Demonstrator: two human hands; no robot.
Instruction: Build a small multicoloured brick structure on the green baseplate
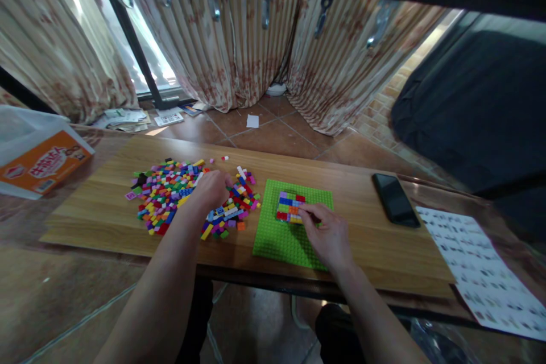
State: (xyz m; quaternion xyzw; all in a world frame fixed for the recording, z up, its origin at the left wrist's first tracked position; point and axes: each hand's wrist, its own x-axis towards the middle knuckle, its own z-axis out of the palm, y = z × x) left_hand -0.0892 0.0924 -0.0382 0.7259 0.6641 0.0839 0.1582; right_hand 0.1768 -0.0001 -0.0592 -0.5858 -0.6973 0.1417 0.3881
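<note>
A green studded baseplate (277, 243) lies on the wooden board, with a small block of multicoloured toy bricks (286, 202) on it. My right hand (328, 233) reaches over the plate from the right. Its thumb and fingers are pinched at the right side of the block, touching an orange brick (293, 210). Further left, a wide heap of loose toy bricks (164, 190) is spread out. My left hand (212, 189) hovers over or touches the heap, its fingers curled in. The back of the hand hides its fingertips and anything they hold.
A black phone (396, 200) rests on the right of the board (367, 256). Beside it, a printed sheet (482, 267) overhangs the edge. An orange and white bag (42, 162) stands at the far left. Patterned curtains (239, 40) hang behind, above the tiled floor.
</note>
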